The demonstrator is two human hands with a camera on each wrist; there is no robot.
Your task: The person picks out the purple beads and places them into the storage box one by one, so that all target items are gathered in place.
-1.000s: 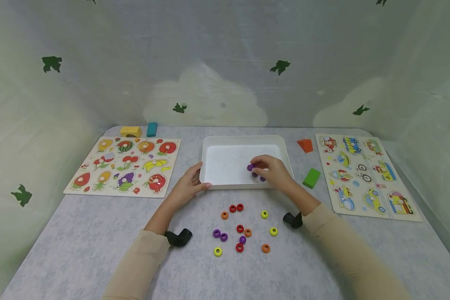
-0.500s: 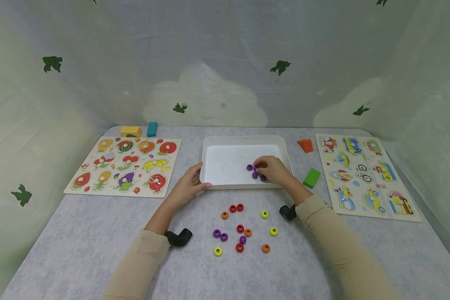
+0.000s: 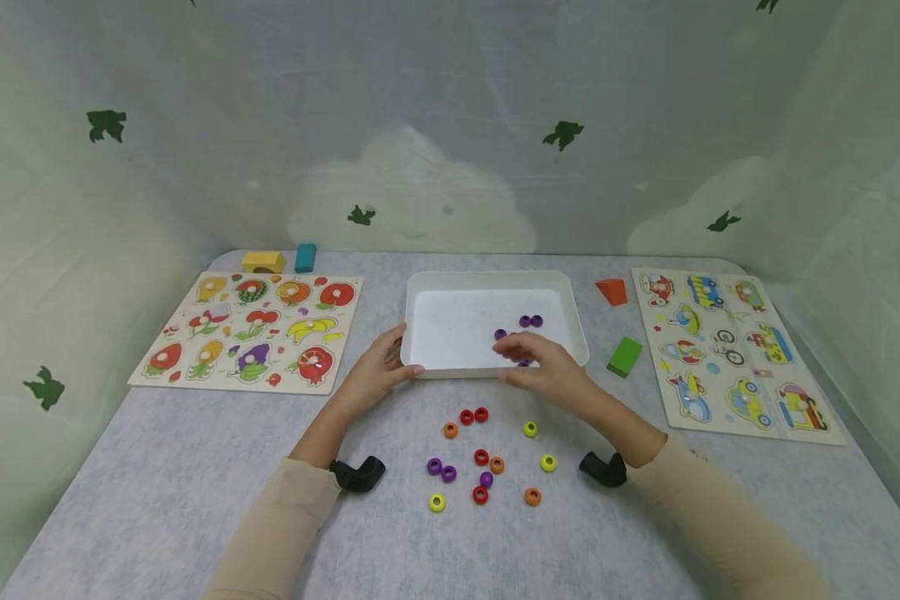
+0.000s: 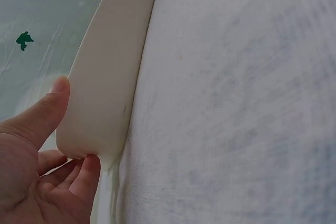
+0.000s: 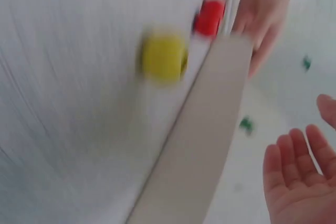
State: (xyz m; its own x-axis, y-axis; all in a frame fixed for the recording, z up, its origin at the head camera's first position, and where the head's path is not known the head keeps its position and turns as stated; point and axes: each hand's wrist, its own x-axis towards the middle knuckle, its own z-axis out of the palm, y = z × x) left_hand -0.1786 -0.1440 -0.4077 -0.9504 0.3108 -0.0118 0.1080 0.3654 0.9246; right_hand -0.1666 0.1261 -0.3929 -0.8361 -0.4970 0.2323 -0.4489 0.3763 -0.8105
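Note:
A white tray (image 3: 450, 321) stands at the back middle of the table. My left hand (image 3: 375, 371) grips its near left corner, thumb at the wall and fingers curled at the corner, as the left wrist view shows on the tray wall (image 4: 105, 66). Over the tray's near right edge is my right hand (image 3: 543, 367). In the right wrist view the right hand (image 5: 304, 177) has its fingers extended and apart, holding nothing. Several purple beads lie in the tray, among them a purple bead (image 3: 537, 321) at the right and another purple bead (image 3: 500, 334) by the fingertips; the hand may hide others.
In front of the tray lie scattered red beads (image 3: 481, 457), orange beads (image 3: 532, 497), yellow beads (image 3: 547, 462) and purple beads (image 3: 434, 467). A fruit puzzle board (image 3: 225, 333) lies left, a vehicle puzzle board (image 3: 708, 367) right. A green block (image 3: 625, 357) and orange block (image 3: 612, 291) sit right of the tray.
My right hand has come off the purple beads and back toward the tray's near edge, its fingers loosened. Two purple beads farther back now show. The left hand stays put.

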